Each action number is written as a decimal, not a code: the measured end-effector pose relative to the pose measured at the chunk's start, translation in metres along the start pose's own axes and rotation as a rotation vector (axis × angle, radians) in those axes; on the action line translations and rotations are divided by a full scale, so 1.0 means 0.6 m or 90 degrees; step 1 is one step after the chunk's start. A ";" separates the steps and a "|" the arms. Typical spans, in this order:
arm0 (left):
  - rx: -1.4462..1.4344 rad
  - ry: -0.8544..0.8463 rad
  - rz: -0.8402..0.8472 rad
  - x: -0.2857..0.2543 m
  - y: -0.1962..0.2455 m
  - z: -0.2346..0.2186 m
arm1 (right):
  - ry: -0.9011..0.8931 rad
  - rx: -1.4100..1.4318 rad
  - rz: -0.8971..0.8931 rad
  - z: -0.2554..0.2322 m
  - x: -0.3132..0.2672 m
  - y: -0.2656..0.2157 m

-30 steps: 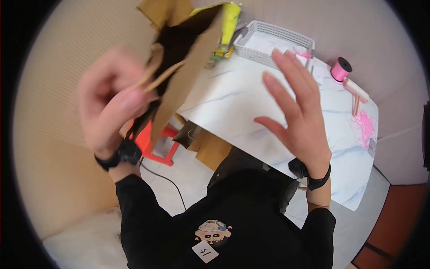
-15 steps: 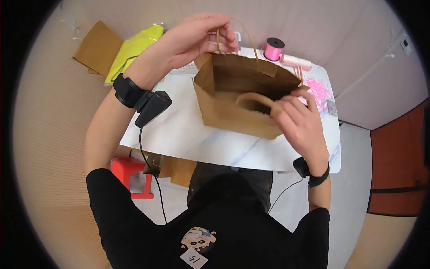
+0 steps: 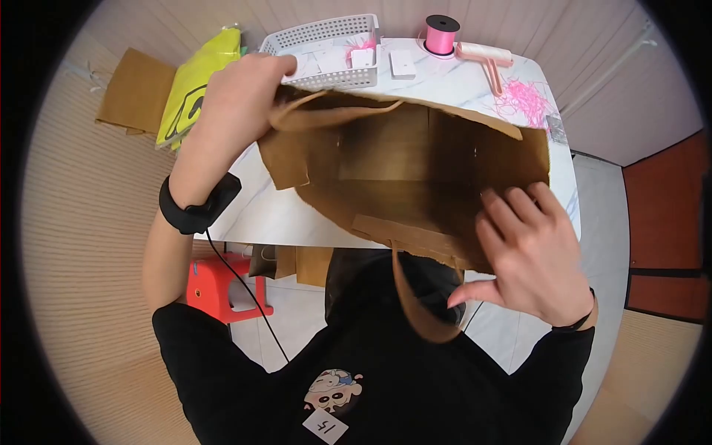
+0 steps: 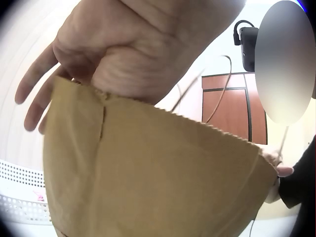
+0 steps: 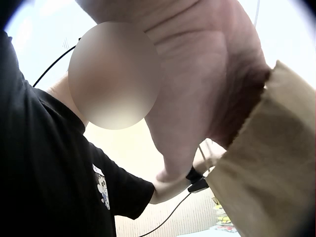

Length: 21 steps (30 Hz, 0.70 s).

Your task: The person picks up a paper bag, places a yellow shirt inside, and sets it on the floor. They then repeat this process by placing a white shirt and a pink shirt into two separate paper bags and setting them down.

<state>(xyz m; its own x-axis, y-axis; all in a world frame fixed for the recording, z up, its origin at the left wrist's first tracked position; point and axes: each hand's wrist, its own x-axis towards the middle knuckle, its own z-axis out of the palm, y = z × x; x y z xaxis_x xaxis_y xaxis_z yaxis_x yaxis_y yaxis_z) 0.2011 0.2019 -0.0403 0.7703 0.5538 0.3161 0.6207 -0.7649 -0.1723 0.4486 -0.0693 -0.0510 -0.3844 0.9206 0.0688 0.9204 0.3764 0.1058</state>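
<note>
Bag (image 3: pixel 400 178) of brown paper hangs open between both hands above the near edge of the desk (image 3: pixel 282 215), its mouth turned up toward the head camera so the inside and flat bottom show. The left hand (image 3: pixel 237 104) grips the far left rim, fingers curled over the edge beside one paper handle (image 3: pixel 326 115) that lies across the opening. In the left wrist view the rim's serrated edge runs just under that hand's palm, and the fingers (image 4: pixel 34 94) spread past the paper. The right hand (image 3: pixel 534 252) grasps the near right rim, fingers tucked inside the bag and thumb (image 3: pixel 475 291) sticking out below. In the right wrist view the palm presses against the bag wall (image 5: pixel 266 168). The second handle (image 3: pixel 415 304) dangles from the near rim, left of the right hand, in front of the person's black shirt (image 3: pixel 386 386).

Beyond the left hand sits a white basket (image 3: pixel 326 44). Further right, beyond the bag, stand a pink ribbon spool (image 3: pixel 440 31) and a roller (image 3: pixel 486 55), with pink shreds (image 3: pixel 528 100) beyond the right hand. Left of the left hand, off the desk, lie a yellow bag (image 3: pixel 194 85) and brown paper (image 3: pixel 133 93). A red stool (image 3: pixel 222 285) stands under the left forearm.
</note>
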 end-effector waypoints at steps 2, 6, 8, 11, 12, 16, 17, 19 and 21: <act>0.006 0.024 -0.021 -0.012 -0.004 0.005 | -0.068 -0.008 0.058 -0.005 -0.002 0.002; -0.020 -0.043 -0.056 -0.031 -0.027 0.010 | -0.096 0.052 0.174 0.019 -0.006 0.015; -0.079 -0.016 -0.040 -0.028 -0.038 0.016 | -0.023 0.014 0.197 0.027 -0.012 0.022; -0.154 0.077 0.001 -0.031 -0.022 0.007 | 0.013 0.022 0.199 -0.001 -0.017 0.038; -0.169 0.141 0.030 -0.032 -0.009 0.002 | 0.066 0.045 0.158 -0.009 -0.019 0.045; -0.242 0.163 0.024 -0.032 0.023 0.009 | 0.167 0.100 0.206 -0.020 -0.005 0.047; -0.245 0.170 0.020 -0.031 0.029 0.013 | 0.198 0.071 0.255 -0.017 0.001 0.048; -0.254 0.236 0.084 -0.027 0.039 0.023 | 0.294 -0.005 0.226 -0.015 0.019 0.046; -0.277 0.287 0.061 -0.030 0.055 0.043 | 0.325 -0.246 0.198 -0.008 0.050 0.060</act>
<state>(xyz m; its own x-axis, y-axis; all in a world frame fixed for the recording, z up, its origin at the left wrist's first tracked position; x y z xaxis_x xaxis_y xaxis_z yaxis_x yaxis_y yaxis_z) 0.2114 0.1749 -0.0756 0.6228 0.3560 0.6967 0.3624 -0.9205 0.1464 0.4698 -0.0289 -0.0403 -0.1801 0.7800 0.5993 0.9382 -0.0469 0.3430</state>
